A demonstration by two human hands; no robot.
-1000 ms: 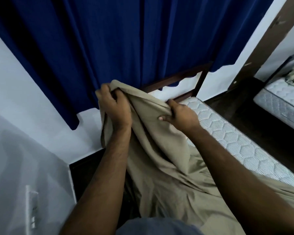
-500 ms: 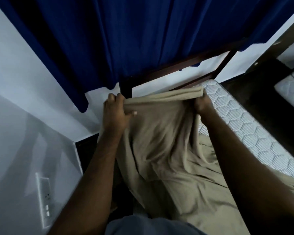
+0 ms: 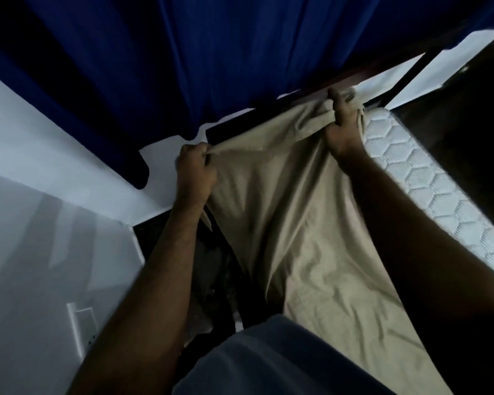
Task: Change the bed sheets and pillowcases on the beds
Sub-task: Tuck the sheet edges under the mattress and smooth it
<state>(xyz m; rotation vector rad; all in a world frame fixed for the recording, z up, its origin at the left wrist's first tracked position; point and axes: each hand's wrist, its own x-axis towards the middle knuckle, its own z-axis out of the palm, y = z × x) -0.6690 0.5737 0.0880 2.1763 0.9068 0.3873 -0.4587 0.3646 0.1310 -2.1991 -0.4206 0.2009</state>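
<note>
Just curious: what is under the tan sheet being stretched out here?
A white quilted mattress shows bare beside the sheet, which the left hand and right hand grip. How far the mattress runs beneath is covered.

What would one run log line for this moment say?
step: spreading sheet | left hand: grips sheet edge | right hand: grips sheet corner near headboard | mattress: partly bare

Two hands are showing: the left hand [image 3: 196,169] and the right hand [image 3: 343,124]. One beige bed sheet [image 3: 291,212] is lying across one white quilted mattress [image 3: 428,178]. One dark blue curtain [image 3: 183,58] is hanging behind one dark wooden bed frame [image 3: 297,96]. One wall socket [image 3: 82,329] is showing.
</note>
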